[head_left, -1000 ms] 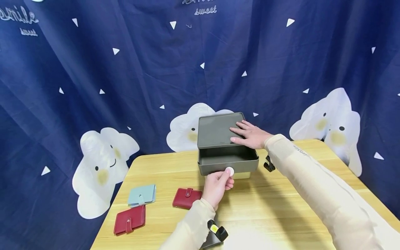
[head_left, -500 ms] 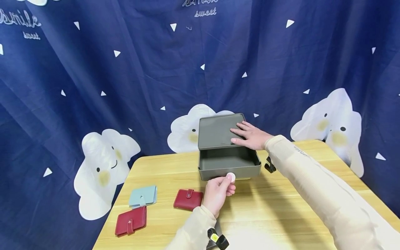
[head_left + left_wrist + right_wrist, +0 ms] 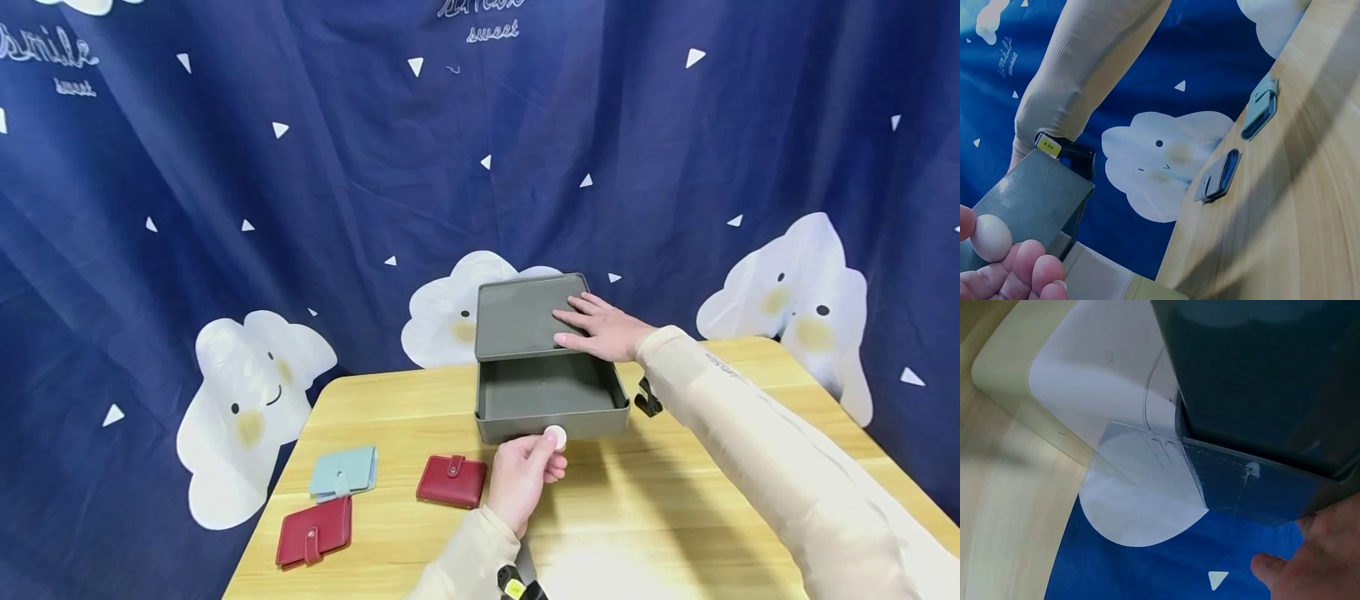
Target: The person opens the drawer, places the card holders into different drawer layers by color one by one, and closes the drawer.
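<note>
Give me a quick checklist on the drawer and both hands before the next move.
1. Left hand on white knob: ok, pinching it.
2. Right hand on gray top: ok, fingers spread across it.
3. Drawer open: ok, inside visible.
4. Drawer at full extension: cannot tell.
5. Drawer free of contents: ok, no item seen inside.
6. Red wallet nearest the drawer clear of the left hand: cannot tell, they nearly meet in the head view.

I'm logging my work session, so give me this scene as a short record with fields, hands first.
Left hand: pinches the white knob
Right hand: fingers spread on the gray top
Gray drawer: open
Wooden table: light blue wallet, red wallet beside it, second red wallet nearer the left hand
Backdrop: dark blue with white clouds
</note>
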Tool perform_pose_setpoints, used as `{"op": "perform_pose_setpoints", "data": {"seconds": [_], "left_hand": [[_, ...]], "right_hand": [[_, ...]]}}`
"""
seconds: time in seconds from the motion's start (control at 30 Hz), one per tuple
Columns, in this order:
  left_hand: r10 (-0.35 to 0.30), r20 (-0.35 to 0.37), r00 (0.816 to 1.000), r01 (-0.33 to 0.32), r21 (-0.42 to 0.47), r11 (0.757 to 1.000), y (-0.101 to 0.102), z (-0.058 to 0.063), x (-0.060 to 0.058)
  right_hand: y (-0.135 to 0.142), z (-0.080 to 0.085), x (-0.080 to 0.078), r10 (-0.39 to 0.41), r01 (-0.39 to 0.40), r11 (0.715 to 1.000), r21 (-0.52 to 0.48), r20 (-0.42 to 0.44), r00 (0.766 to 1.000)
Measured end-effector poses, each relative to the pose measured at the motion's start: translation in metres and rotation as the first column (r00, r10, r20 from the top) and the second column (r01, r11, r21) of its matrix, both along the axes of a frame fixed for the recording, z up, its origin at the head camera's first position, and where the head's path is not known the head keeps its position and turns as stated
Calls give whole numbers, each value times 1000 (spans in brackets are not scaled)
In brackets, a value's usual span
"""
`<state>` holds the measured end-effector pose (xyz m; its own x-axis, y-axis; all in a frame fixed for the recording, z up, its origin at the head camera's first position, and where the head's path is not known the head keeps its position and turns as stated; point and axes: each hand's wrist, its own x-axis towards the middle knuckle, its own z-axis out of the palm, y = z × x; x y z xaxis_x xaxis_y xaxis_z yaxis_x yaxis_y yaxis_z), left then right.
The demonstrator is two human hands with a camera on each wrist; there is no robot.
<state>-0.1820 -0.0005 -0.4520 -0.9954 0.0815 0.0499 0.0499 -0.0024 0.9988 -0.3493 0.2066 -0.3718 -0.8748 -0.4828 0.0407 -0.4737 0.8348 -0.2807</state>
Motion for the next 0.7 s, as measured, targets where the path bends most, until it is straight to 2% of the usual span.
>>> {"op": "perform_pose_setpoints", "data": {"seconds": [0.33,0.5,0.7], "left_hand": [[-20,4,1000,20,7,1000,1,5,9],[-24,26,999,24,15,1000,3,4,13],[-39,15,999,39,11,999,3,1,15]], "right_hand": [[4,-1,-2,-5,5,1000,-9,-2,1000],[5,-3,-3,4,-3,1000,-17,3,1000],[2,0,-1,7,-7,1000,-12,4,1000]]}}
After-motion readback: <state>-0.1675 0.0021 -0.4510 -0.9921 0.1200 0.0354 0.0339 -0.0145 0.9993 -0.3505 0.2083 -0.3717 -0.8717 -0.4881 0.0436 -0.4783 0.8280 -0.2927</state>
